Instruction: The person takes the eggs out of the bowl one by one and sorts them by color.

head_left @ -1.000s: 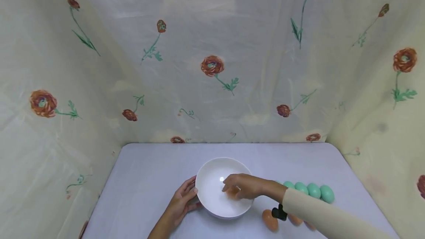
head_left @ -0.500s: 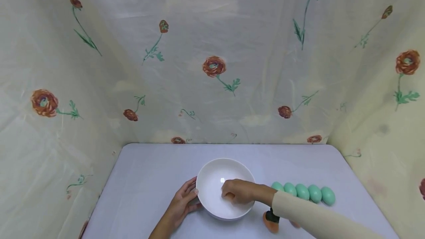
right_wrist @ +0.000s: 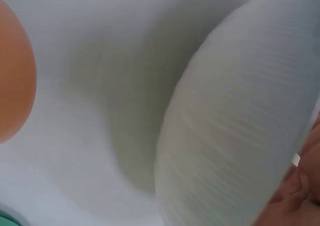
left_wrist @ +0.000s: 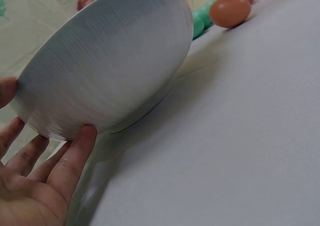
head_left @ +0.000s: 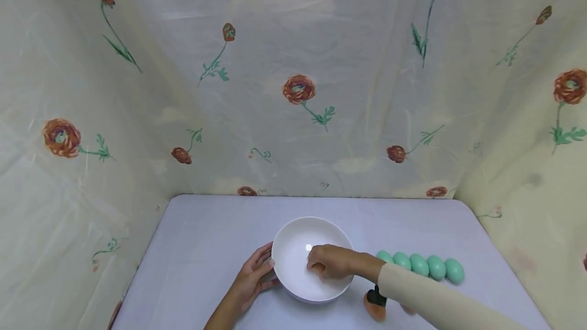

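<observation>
A white bowl [head_left: 291,281] stands on the table in the head view. My left hand [head_left: 249,281] holds its left side, thumb at the rim and fingertips against the outer wall, as the left wrist view also shows. My right hand [head_left: 334,261] reaches inside the bowl with curled fingers. A bit of a brown egg [head_left: 317,269] shows between those fingers; the rest is hidden by the hand. In the right wrist view the bowl's outer wall [right_wrist: 235,116] covers most of that hand.
Another brown egg [head_left: 376,312] lies right of the bowl, partly behind the black wrist camera [head_left: 376,297]. Part of one more shows beside the sleeve. Several green eggs [head_left: 419,265] stand in a row behind the right forearm. Floral curtains [head_left: 298,116] enclose the table.
My right hand has gone lower into the bowl and its fingers have curled round the brown egg there. My left hand keeps its place on the bowl.
</observation>
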`<state>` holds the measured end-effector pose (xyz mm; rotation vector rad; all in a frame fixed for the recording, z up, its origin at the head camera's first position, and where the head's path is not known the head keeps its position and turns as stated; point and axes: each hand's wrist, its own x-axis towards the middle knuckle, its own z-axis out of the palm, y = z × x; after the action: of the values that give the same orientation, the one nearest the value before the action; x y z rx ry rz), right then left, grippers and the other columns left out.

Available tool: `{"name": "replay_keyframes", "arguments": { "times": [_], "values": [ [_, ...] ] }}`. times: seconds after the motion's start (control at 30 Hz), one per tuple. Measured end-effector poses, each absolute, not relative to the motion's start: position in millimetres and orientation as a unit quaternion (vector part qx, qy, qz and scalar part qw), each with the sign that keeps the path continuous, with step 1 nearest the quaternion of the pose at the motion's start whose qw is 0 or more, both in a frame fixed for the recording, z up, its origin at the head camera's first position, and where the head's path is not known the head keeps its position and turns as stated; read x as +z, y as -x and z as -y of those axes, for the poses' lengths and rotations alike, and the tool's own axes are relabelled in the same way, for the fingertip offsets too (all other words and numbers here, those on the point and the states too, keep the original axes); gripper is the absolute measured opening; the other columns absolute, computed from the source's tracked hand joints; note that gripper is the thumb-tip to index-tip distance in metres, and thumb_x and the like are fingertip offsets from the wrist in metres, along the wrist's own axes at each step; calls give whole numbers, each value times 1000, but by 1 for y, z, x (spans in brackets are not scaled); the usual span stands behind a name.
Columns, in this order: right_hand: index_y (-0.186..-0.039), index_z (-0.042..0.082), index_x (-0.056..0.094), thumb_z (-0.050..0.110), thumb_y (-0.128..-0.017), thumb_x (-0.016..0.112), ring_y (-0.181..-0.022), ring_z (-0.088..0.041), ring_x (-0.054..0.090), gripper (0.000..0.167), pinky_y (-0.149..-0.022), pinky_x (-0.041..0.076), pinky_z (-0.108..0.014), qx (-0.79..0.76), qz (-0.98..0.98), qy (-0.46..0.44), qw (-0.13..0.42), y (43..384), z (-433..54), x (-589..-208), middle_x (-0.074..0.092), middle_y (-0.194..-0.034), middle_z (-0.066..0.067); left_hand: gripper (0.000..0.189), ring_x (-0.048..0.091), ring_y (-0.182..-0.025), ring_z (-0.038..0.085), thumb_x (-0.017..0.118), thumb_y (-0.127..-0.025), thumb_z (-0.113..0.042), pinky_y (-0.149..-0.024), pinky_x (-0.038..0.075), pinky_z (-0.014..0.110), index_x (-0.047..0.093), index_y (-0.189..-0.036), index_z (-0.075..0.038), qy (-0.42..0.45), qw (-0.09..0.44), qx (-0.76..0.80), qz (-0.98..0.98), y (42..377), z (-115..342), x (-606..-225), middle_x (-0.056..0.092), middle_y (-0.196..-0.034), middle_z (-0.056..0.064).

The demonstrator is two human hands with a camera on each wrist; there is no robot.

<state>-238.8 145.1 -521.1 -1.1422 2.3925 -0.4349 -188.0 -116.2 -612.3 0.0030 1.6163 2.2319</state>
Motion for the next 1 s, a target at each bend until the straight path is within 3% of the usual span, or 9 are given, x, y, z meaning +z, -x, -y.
{"name": "replay_keyframes", "arguments": {
  "times": [0.4,0.63,0.87,1.0],
  "values": [
    [-121,10,71,11,-87,76,-122,-30,60,35,-102,53,-44,-211,-878,379,204,232,-186,-474,63,-132,-13,66,59,-126,25,65,-97,-28,-97,56,52,36,-154,-17,4,193,796,-574,186,113,-615,30,-161,19],
    [-122,10,71,16,-88,76,-116,-32,61,35,-82,57,-29,-247,-891,352,147,221,-250,-447,64,-131,-14,68,55,-131,27,65,-97,-30,-100,54,53,34,-155,-17,1,198,793,-577,185,114,-613,27,-163,19],
    [-124,18,69,28,-89,75,-112,-26,61,38,-80,56,-26,-257,-924,242,149,198,-313,-442,63,-133,-12,68,54,-132,28,65,-97,-28,-101,53,54,33,-155,-15,0,197,791,-580,187,118,-611,28,-162,19],
    [-125,14,68,27,-89,74,-106,-11,59,39,-78,55,-22,-258,-933,202,148,183,-350,-449,63,-132,-15,68,54,-132,28,65,-97,-29,-101,53,54,33,-156,-16,-2,198,791,-579,186,117,-611,28,-162,19]
  ]
}}
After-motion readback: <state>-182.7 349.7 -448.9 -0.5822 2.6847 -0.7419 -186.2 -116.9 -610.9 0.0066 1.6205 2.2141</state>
